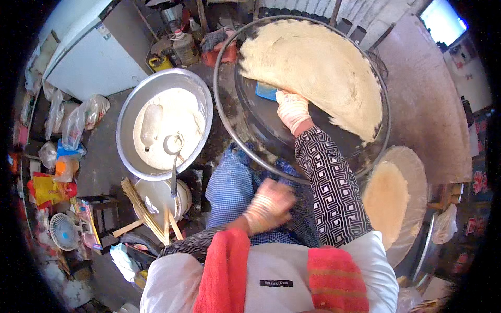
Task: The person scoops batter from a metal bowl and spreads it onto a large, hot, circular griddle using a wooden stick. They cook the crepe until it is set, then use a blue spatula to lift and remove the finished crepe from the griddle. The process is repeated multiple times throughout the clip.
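My right hand [293, 109], in a pale glove, is closed on a blue scraper [266, 91]. The scraper rests on the large dark round griddle [263, 125], against the near edge of a thin layer of tan batter [313, 62]. That batter covers the far and right part of the griddle, its rim ragged. My left hand [269, 206], partly wrapped in a glove, hovers over my lap by the blue checked cloth [229, 180]. Its fingers are smeared by motion, and I see nothing held in it.
A metal basin [125, 141] at left contains pale batter, a ladle [174, 144] and a clear bottle [152, 125]. Nearer stands a bucket [182, 195] with a straw brush [138, 203] and sticks across it. At right lies a round tray [412, 219] with a tan flat sheet [386, 195].
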Motion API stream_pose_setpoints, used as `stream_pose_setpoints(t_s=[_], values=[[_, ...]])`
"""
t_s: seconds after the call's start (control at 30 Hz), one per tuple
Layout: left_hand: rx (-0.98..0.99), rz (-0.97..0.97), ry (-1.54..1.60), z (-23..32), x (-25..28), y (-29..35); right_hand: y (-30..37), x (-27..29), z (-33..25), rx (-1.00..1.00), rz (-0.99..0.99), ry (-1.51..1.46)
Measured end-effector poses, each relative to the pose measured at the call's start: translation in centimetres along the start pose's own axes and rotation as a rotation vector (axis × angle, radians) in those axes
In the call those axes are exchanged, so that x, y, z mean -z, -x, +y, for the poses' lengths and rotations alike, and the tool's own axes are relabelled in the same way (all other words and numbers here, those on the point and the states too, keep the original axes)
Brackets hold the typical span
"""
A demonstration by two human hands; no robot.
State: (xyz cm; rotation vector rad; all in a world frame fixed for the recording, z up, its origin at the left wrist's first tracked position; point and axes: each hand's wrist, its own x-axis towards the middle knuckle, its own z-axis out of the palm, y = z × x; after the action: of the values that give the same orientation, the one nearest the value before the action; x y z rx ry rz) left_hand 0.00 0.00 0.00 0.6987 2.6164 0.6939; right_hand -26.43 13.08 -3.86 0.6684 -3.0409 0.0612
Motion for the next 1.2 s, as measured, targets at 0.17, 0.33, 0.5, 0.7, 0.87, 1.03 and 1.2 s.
stream_pose_setpoints(t_s=[0.17,0.33,0.5,0.7,0.87,1.03,1.2], values=[[0.354,0.127,-0.209,-5.2,-2.8,3.2,0.9,0.2,1.2,-0.035,0.041,0.032],[0.403,0.083,-0.279,-6.9,-1.3,3.3,-0.3,-0.9,-0.4,-0.004,0.12,0.093],[0.392,0.084,-0.25,-6.3,-2.0,3.5,0.3,0.6,-0.2,-0.041,-0.068,0.075],[0.334,0.325,-0.096,-8.1,-2.9,3.3,-0.2,1.8,1.3,-0.028,-0.057,0.01],[0.168,0.686,-0.034,-14.0,-0.6,1.9,0.1,1.4,3.2,-0.024,-0.054,0.084],[0.205,0.73,-0.269,-19.8,8.5,0.8,-0.6,2.4,1.6,-0.149,-0.066,0.178],[0.212,0.633,-0.444,-24.0,12.6,-3.1,0.0,2.4,2.2,-0.143,-0.064,-0.015]])
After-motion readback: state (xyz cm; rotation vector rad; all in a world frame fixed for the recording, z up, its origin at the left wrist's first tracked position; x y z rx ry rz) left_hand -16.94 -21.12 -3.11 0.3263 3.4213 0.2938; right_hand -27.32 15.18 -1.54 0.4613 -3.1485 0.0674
